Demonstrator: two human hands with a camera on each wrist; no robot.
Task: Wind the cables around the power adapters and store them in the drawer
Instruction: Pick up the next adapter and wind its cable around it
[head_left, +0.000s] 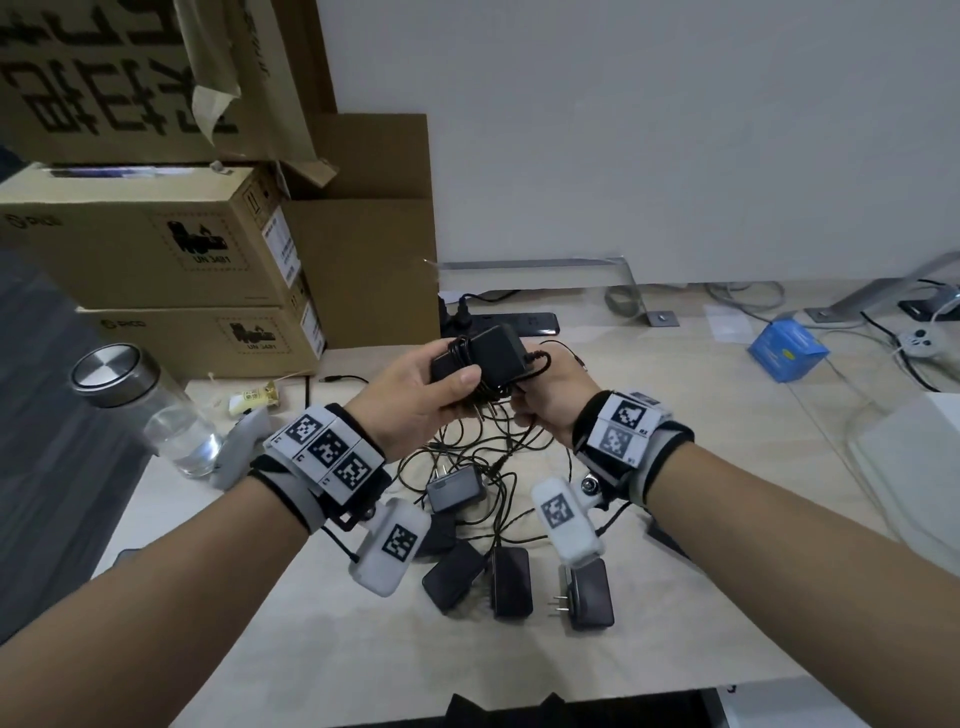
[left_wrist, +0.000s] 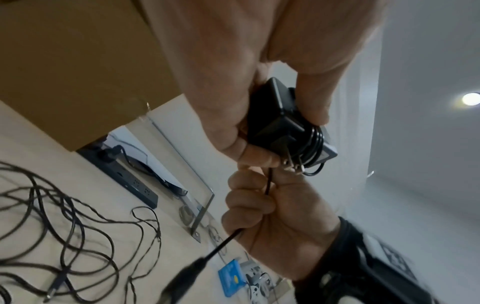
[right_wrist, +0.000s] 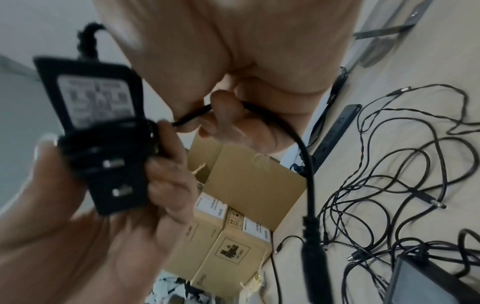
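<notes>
My left hand (head_left: 415, 395) grips a black power adapter (head_left: 478, 358) above the table, thumb on top, with several turns of cable round its body (left_wrist: 315, 142). Its two prongs (right_wrist: 116, 176) point down. My right hand (head_left: 545, 400) sits just right of the adapter and holds the loose end of the cable (left_wrist: 269, 183) in curled fingers; the barrel plug (right_wrist: 314, 253) dangles below. Under my hands lie several more black adapters (head_left: 511, 582) and a tangle of thin black cables (head_left: 467, 447). No drawer is in view.
Stacked cardboard boxes (head_left: 156, 249) stand at the back left, with a glass bottle with a metal lid (head_left: 150, 405) in front of them. A black power strip (head_left: 519, 322) lies by the wall. A blue packet (head_left: 787, 351) and a white tray (head_left: 914, 467) are at the right.
</notes>
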